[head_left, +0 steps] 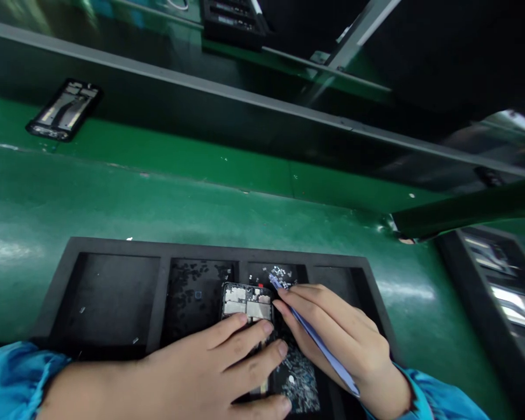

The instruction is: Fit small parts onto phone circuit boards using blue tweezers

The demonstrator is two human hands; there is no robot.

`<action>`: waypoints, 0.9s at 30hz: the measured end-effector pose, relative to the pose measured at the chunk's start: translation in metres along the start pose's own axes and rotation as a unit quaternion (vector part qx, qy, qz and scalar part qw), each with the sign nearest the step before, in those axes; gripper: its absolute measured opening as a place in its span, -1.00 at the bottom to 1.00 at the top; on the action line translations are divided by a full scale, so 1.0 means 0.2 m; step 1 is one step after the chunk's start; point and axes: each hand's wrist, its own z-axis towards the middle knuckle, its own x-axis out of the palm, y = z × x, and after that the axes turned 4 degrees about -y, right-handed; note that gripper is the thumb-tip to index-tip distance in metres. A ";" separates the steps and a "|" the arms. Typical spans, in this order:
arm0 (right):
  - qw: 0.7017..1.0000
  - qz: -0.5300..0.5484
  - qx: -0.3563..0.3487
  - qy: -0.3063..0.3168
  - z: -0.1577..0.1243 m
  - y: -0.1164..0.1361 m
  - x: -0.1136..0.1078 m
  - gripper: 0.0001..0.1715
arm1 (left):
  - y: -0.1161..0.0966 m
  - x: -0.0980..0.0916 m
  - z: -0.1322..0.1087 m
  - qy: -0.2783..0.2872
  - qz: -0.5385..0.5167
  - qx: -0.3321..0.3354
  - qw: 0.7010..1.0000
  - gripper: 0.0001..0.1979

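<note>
An opened phone (247,300), its back off and metal shields showing, lies over the divider of a black compartment tray (126,246). Across its lower part my left hand (210,367) rests flat with the fingers spread, hiding much of it. My right hand (341,329) is closed around a pair of blue-purple tweezers (317,341), held like a pen. Their tip is just right of the phone's top edge, beside small shiny pieces (280,274) in the tray. A bit of red shows at the phone's upper right edge.
Many small clear pieces (301,379) and dark pieces (188,274) lie in the tray's compartments. Another opened phone (65,111) sits at the back left on the green bench (179,216). A rack with phones (503,291) stands at right. A grey shelf edge (245,93) crosses behind.
</note>
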 end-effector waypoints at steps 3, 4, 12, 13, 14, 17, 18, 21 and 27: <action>1.000 0.015 0.010 0.010 0.00 0.00 -0.01 -0.62 | 0.00 0.00 0.00 -0.003 0.002 0.005 1.000 -0.67; 1.000 0.020 0.013 0.013 0.01 0.00 -0.01 -0.63 | 0.00 0.00 0.00 -0.001 0.003 0.007 1.000 -0.66; 0.995 0.072 0.067 0.012 0.02 -0.02 -0.04 -0.72 | 0.02 -0.03 -0.01 0.003 -0.020 0.011 1.000 -0.60; 0.991 0.082 0.109 -0.009 0.03 -0.02 -0.06 -0.76 | 0.01 -0.03 -0.01 0.006 -0.021 0.009 1.000 -0.57; 0.982 0.098 0.157 -0.038 0.04 -0.02 -0.08 -0.81 | 0.01 -0.04 -0.02 0.011 -0.023 0.008 1.000 -0.53; 0.939 0.207 0.268 -0.067 0.13 -0.01 -0.14 -0.92 | 0.00 -0.04 -0.04 0.034 -0.036 0.017 0.999 -0.38; 0.922 0.262 0.282 -0.041 0.19 -0.02 -0.14 -0.90 | 0.00 -0.04 -0.04 0.044 -0.042 0.022 0.998 -0.34; 0.861 0.390 0.310 0.104 0.37 -0.06 -0.08 -0.65 | -0.01 -0.04 -0.04 0.066 -0.043 0.024 0.997 -0.26; 0.804 0.413 0.308 0.296 0.60 -0.15 0.13 -0.52 | -0.02 -0.01 -0.05 0.031 -0.014 -0.001 0.999 -0.38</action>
